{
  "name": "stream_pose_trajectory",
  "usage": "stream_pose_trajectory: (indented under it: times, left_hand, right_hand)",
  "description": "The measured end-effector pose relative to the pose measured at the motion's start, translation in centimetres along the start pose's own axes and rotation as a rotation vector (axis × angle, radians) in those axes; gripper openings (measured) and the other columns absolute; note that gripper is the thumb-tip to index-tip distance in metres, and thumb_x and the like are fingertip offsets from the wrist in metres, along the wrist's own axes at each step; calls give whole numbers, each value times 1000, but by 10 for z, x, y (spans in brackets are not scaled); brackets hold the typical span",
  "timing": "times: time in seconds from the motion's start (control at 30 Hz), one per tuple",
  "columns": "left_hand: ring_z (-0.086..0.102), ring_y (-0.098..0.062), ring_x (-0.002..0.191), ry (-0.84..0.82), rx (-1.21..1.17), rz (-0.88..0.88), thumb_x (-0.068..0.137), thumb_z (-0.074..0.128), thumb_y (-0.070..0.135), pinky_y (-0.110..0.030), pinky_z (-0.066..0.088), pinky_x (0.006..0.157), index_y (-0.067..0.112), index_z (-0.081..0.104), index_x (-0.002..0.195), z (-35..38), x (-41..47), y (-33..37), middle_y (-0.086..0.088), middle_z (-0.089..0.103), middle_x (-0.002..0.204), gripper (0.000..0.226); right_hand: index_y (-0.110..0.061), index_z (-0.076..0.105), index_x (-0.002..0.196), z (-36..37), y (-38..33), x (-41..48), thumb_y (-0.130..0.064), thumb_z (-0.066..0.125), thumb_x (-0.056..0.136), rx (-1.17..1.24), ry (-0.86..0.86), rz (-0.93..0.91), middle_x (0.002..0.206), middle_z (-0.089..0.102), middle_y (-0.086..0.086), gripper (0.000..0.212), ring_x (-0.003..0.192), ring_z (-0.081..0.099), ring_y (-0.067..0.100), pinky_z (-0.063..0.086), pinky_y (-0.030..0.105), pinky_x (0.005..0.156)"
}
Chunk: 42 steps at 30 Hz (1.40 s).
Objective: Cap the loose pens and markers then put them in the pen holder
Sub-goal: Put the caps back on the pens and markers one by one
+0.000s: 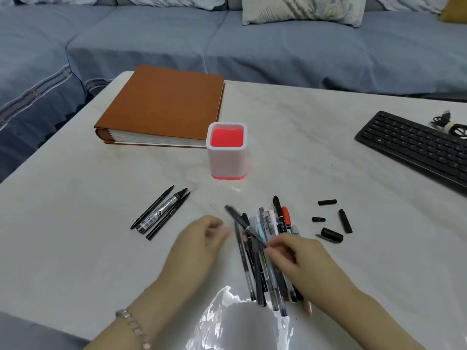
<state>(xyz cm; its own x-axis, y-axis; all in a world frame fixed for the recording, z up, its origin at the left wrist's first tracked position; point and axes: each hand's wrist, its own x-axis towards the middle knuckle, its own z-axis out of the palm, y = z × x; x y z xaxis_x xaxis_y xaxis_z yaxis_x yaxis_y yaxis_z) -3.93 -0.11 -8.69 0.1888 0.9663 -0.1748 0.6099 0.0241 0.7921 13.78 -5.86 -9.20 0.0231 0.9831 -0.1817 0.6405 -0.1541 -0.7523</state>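
Observation:
A white pen holder (226, 157) with a red inside and base stands mid-table, with no pens showing above its rim. A pile of several pens and markers (265, 251) lies in front of me. My right hand (300, 261) pinches a dark pen (242, 222), lifted slantwise over the pile and blurred. My left hand (202, 238) hovers just left of the pile, fingers loosely curled, holding nothing. Three uncapped black markers (160, 213) lie to the left. Several loose black caps (331, 223) lie to the right.
A thick brown album (164, 104) lies behind the holder on the white table (75, 198). A black keyboard (414, 145) and a coiled cable (449, 123) sit at the right edge. A clear plastic bag (227, 322) lies at the near edge. A blue sofa stands behind.

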Motion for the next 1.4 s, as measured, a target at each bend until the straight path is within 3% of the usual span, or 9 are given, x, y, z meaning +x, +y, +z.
stream_pose_trajectory:
  times: [0.13,0.37,0.47,0.63,0.77,0.9,1.0,1.2,1.4]
  left_hand:
    - [61,-37,83,219,630,135,72,49,-4,-38,44,65,3,64,88,-28,29,-46,-15,65,95,23]
    - [54,-39,79,184,771,27,71,58,-11,-37,39,61,0,60,95,-19,37,-71,-20,62,93,27]
    - [49,-34,72,170,716,1,77,52,-8,-35,34,57,-1,55,89,-16,39,-71,-22,58,87,15]
    - [47,-29,75,97,549,-48,86,41,5,-34,38,64,6,50,95,-7,28,-51,-10,48,89,13]
    - [51,-23,69,33,317,21,90,36,10,-29,38,64,12,49,95,2,11,-20,-4,39,92,14]
    - [50,-11,73,5,166,86,92,37,11,-8,36,64,20,51,87,9,1,-2,-1,48,86,17]
    - [48,-1,64,-57,93,92,93,40,19,-8,36,61,29,51,72,13,-4,7,6,53,74,26]
    - [50,8,60,-92,28,67,92,45,18,-6,38,59,36,53,68,17,-11,11,7,62,75,31]
    - [51,7,57,-85,-11,19,91,47,19,-8,39,56,37,55,70,17,-14,14,10,63,72,30]
  right_hand:
    - [-32,51,80,-1,3,10,-22,59,85,78,159,88,61,53,-7,14,52,48,0,42,11,56]
    - [-23,53,103,21,-5,18,-23,42,90,-306,97,-64,69,58,-4,16,68,52,16,43,29,70]
    - [-23,57,106,27,0,21,-29,38,93,-480,60,-91,97,63,-3,24,89,59,20,45,32,79]
    - [-32,61,109,12,3,16,-39,47,90,-373,90,-128,96,60,-7,25,88,58,15,38,25,64]
    - [-25,63,107,-22,32,21,-25,51,88,-319,252,65,88,53,-5,23,80,54,14,41,26,69]
    - [-10,55,119,-50,72,30,-17,50,88,-356,386,323,115,51,13,32,99,56,31,42,34,79]
    - [-9,50,124,-58,88,35,-22,51,89,-360,358,421,120,51,16,37,104,54,33,42,36,80]
    - [-23,44,131,-59,92,54,-26,49,91,-442,331,324,110,49,12,40,100,51,30,44,36,76]
    - [-9,65,100,-60,91,69,-17,56,88,-469,357,189,103,54,11,18,99,47,30,38,34,78]
